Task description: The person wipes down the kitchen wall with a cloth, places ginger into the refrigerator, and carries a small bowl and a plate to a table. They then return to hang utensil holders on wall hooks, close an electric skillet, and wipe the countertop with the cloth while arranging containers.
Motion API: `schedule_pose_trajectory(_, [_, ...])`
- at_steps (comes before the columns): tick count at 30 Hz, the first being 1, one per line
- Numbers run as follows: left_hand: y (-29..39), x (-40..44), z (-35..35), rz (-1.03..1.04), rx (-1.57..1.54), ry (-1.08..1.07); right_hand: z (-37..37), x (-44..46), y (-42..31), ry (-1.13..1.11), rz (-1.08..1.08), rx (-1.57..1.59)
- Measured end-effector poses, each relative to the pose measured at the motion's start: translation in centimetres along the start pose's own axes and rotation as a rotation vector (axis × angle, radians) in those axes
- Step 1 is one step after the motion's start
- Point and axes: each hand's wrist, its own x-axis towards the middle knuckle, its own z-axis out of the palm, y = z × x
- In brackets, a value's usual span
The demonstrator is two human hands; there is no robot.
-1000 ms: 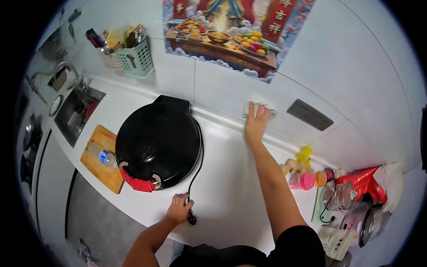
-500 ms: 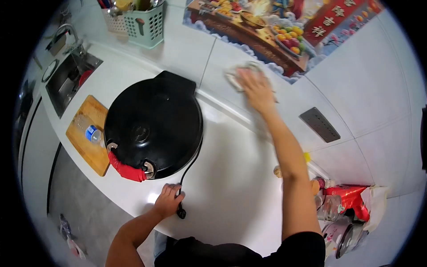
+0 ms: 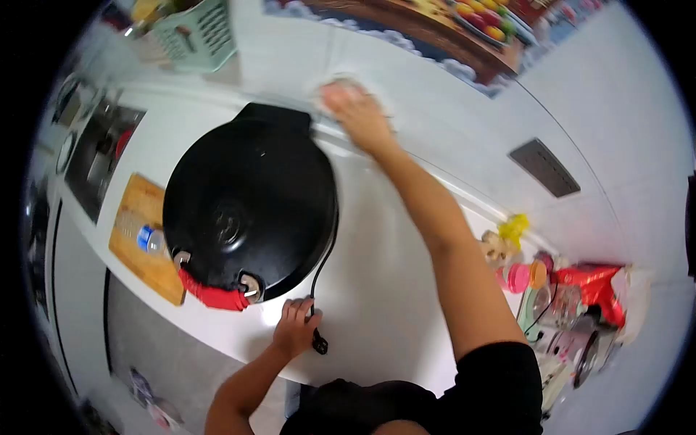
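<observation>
My right hand [image 3: 355, 109] presses a pale cloth [image 3: 384, 106] flat against the white tiled wall, low and behind the counter; both are blurred. Near the counter's front edge rests my left hand [image 3: 296, 326], palm down with its fingers apart. A black power cord [image 3: 322, 272] runs past its fingers, touching or very close to them, and ends in a black plug [image 3: 320, 344]. Left of that stands a large round black electric griddle [image 3: 250, 196], lid down, with red wrapping on its handle [image 3: 212, 293].
A wooden cutting board [image 3: 145, 192] with a plastic bottle [image 3: 150, 238] lies left of the griddle. Beyond are a sink [image 3: 90, 177] and a green basket [image 3: 196, 40]. Ginger [image 3: 495, 248], jars and a red bag [image 3: 593, 286] crowd the right. A socket strip [image 3: 545, 167] is on the wall.
My right hand and the cloth have slid left along the wall, closer to the griddle's back. The camera view has shifted. My left hand stays by the cord.
</observation>
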Motion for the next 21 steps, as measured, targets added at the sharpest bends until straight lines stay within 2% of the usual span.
schedule_pose_trajectory(1, [-0.2,-0.1,0.4,-0.004,0.004,-0.010,1.5,-0.3,-0.7,0.061,-0.047,0.006])
schedule_pose_trajectory(3, [-0.3,-0.1,0.7,-0.016,-0.004,-0.006,2.5,-2.1,-1.5,-0.014,-0.157,-0.160])
schedule_pose_trajectory(5, [0.2,0.0,0.3,-0.048,0.000,-0.030,2.5,-6.1,-1.0,-0.050,-0.239,-0.173])
schedule_pose_trajectory(9, [0.0,-0.6,1.1,-0.097,-0.061,-0.040,1.0,-14.0,2.5,-0.008,-0.153,-0.156])
schedule_pose_trajectory(10, [-0.1,-0.6,1.2,-0.082,-0.050,-0.032,0.3,-16.2,3.6,-0.089,-0.152,-0.198])
schedule_pose_trajectory(13, [-0.4,-0.7,1.5,-0.056,-0.024,-0.015,-2.7,-22.5,7.1,-0.308,-0.079,-0.011])
schedule_pose_trajectory(15, [-0.5,-0.9,1.6,-0.060,-0.014,-0.031,-5.1,-27.3,9.3,-0.462,0.072,0.057])
schedule_pose_trajectory(17, [-0.4,-0.8,1.6,-0.038,-0.004,-0.008,-7.9,-32.1,11.6,-0.505,0.016,-0.037])
schedule_pose_trajectory(20, [0.0,-0.4,1.1,-0.002,-0.005,0.040,-12.8,-35.8,14.3,-0.741,0.109,-0.003])
schedule_pose_trajectory(21, [0.2,-0.2,1.0,0.010,-0.008,0.056,-13.5,-35.7,15.5,-0.682,0.010,-0.129])
